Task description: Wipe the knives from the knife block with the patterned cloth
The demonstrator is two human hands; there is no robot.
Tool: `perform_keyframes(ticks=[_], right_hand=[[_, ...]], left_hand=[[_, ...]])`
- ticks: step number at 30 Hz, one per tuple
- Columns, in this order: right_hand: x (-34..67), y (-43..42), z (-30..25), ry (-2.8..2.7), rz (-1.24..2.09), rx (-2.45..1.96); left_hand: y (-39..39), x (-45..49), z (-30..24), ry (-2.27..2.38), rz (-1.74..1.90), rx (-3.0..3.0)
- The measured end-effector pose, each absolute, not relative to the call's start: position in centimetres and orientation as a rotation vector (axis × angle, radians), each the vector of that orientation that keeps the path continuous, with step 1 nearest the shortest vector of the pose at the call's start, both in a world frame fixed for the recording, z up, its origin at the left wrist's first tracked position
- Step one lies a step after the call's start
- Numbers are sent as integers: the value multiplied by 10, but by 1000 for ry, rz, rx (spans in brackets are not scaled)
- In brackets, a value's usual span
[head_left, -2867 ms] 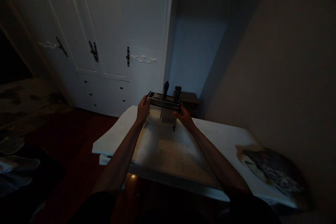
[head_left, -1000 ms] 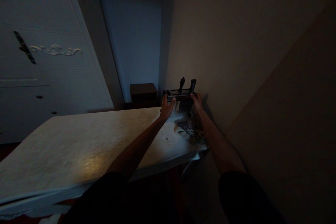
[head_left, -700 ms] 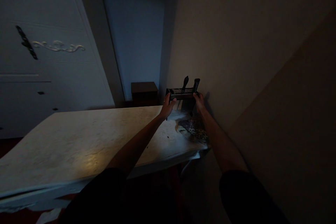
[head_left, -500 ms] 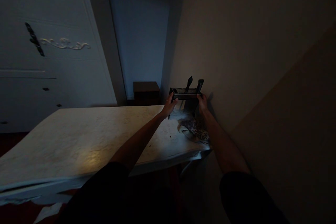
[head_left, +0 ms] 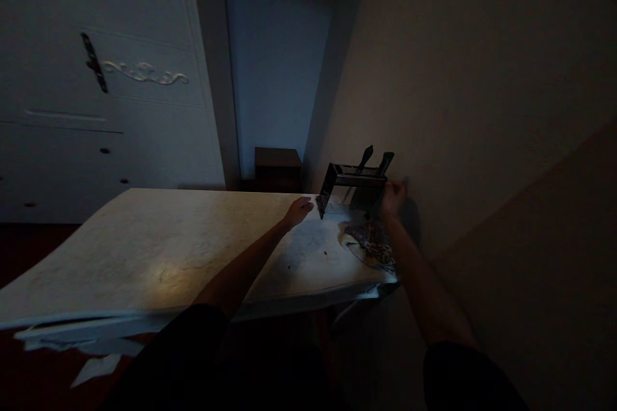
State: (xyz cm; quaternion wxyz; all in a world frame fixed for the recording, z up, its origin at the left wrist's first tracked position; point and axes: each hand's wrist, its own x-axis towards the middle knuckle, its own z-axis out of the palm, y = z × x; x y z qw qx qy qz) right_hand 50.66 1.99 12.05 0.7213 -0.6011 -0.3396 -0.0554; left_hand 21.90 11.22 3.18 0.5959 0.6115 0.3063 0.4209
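Observation:
A dark knife rack stands at the table's right end by the wall, with two black knife handles sticking up through its top. Below its top, a broad dark blade shows dimly. My left hand is just left of the rack's left leg, fingers stretched out and holding nothing. At the rack's right end, my right hand has its fingers curled against the edge; their exact grip is partly hidden. A crumpled animal-print cloth lies on the tabletop in front of the rack.
The long pale table has a marbled top and meets the beige wall on the right. Behind it are a low brown box-shaped cabinet and a white door with a dark handle. Lighting is dim.
My left hand has come off the rack's top left corner and moved down beside its leg. My right hand stays at the right end. The whole view has shifted slightly.

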Motion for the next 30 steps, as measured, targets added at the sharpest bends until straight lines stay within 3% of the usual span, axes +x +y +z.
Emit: perform_keyframes(ticks=[3,7,15,21,30], right_hand=[[467,5,110,-728,-158,-1312],[387,4,83,-1036,339,-1352],[240,44,25,-1397,884,-1323],[197,61,14,-1469,879,-1332],[193,55,12,-1589,735,-1394]], left_hand=[[113,168,12,765,979,1411],[116,113,4,799,1013,1393],[105,27,6,899,1097,1435],[88,6,9,1001,999,1830],[84,11,17,944,873,1966]])
